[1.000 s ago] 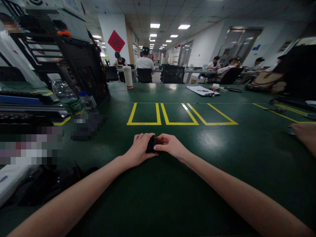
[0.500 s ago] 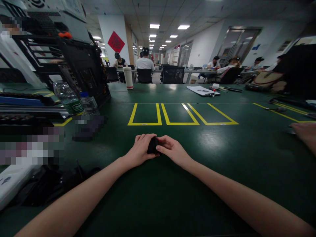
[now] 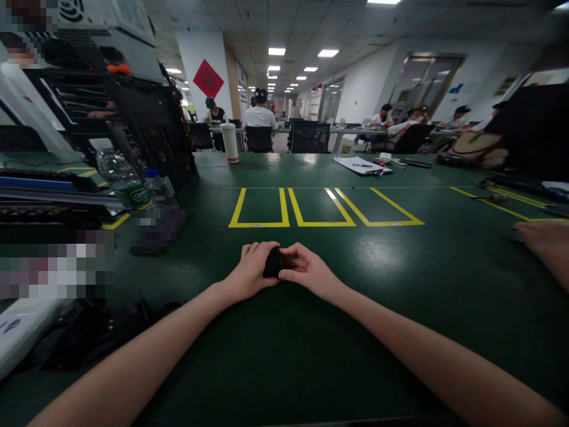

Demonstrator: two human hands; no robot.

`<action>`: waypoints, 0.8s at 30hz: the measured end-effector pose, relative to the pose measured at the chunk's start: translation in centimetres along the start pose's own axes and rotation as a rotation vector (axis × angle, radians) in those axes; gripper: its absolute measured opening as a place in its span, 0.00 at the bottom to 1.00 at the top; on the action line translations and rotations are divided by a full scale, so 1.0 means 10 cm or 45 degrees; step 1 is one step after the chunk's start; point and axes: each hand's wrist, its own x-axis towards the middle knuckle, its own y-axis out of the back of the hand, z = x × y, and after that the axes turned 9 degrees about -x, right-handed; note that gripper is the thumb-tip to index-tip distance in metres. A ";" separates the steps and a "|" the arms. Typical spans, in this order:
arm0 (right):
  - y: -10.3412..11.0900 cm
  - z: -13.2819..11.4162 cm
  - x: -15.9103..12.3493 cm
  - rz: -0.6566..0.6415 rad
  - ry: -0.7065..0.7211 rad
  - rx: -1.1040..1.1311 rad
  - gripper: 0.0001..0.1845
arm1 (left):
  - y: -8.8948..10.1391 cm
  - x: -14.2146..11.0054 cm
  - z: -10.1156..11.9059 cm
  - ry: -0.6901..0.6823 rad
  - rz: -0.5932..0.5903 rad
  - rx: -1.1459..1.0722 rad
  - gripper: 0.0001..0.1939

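Note:
A small black object [image 3: 272, 263] with a rounded outline is between my two hands, just above or on the green tabletop [image 3: 284, 356]. Its kind is not clear, since fingers cover much of it. My left hand [image 3: 251, 270] wraps round its left side, thumb below and fingers over the top. From the right, my right hand [image 3: 306, 267] pinches at its edge with thumb and fingertips.
Yellow tape outlines [image 3: 322, 224] lie beyond my hands. Left are a black computer case [image 3: 151, 130], a plastic bottle [image 3: 122, 175] and black straps. A white cup [image 3: 230, 142] and clipboard [image 3: 362, 165] stand farther back. Another person's hand [image 3: 544, 240] rests at the right.
My right thumb and fingers have shifted slightly on the black object's right edge. The view has tilted a little; the other person's hand at the right shows more.

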 end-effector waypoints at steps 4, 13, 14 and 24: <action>-0.01 0.02 0.02 0.043 0.000 0.027 0.11 | 0.00 0.01 0.01 0.001 -0.012 0.007 0.28; 0.02 0.02 0.04 -0.006 -0.023 -0.044 0.13 | -0.01 0.00 0.00 0.006 -0.013 -0.027 0.27; 0.02 0.02 0.03 -0.018 -0.013 -0.029 0.14 | -0.01 0.00 -0.01 0.006 -0.004 -0.024 0.28; -0.01 0.04 0.05 0.018 0.020 0.041 0.14 | 0.00 0.00 -0.01 0.000 -0.010 0.004 0.28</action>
